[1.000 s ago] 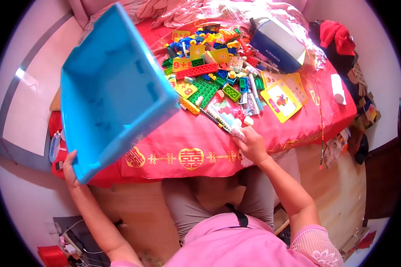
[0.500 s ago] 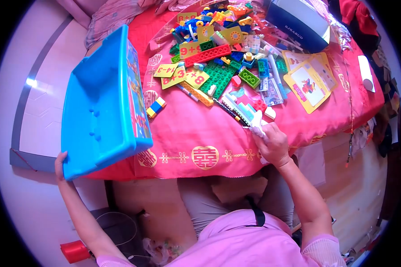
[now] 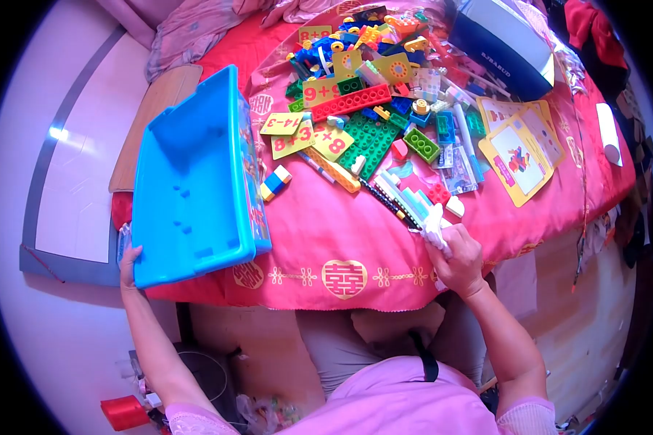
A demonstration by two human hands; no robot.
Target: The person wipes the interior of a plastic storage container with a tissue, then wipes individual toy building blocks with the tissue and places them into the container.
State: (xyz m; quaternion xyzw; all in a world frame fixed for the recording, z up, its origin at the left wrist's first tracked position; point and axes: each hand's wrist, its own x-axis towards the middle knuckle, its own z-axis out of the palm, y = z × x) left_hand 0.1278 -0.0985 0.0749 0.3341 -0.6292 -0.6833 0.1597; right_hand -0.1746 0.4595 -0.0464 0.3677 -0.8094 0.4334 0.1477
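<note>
At the left edge of the bed or table, a blue plastic bin lies tipped on its side, its hollow inside facing me. My left hand grips its near left rim, with the fingers partly hidden behind it. My right hand is closed around a crumpled white cloth or tissue. That hand rests close to the front of the toy pile, beside some pale block strips and a small white block. A blue, white and yellow block stack lies just right of the bin.
A red patterned cloth covers the surface. Building blocks, a green baseplate and number cards are heaped in the middle. Yellow picture cards, a dark blue box and a white cylinder lie to the right.
My left hand has shifted the bin slightly rightward, and a brown board shows behind it. The view has moved a little too. My right hand keeps hold of the white cloth or tissue.
</note>
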